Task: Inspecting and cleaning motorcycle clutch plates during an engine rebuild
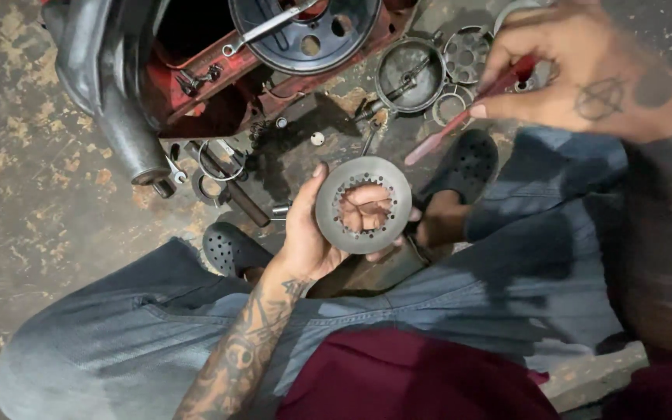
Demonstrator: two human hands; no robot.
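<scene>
Below, left hand [313, 233] cups a toothed steel ring [363, 204]; right hand [577, 74] pinches a red brush [460, 117]

The floor [33, 155] is gray and rough, with many small tan spots where it has worn off. A big red machine part [219, 85] sits on it at the top. Dark oily stains spread out just below the red part. The light is dim.

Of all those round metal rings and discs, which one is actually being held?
The flat grey toothed ring, gripped in the left hand. The other round parts lie on the floor near the red tool.
</scene>
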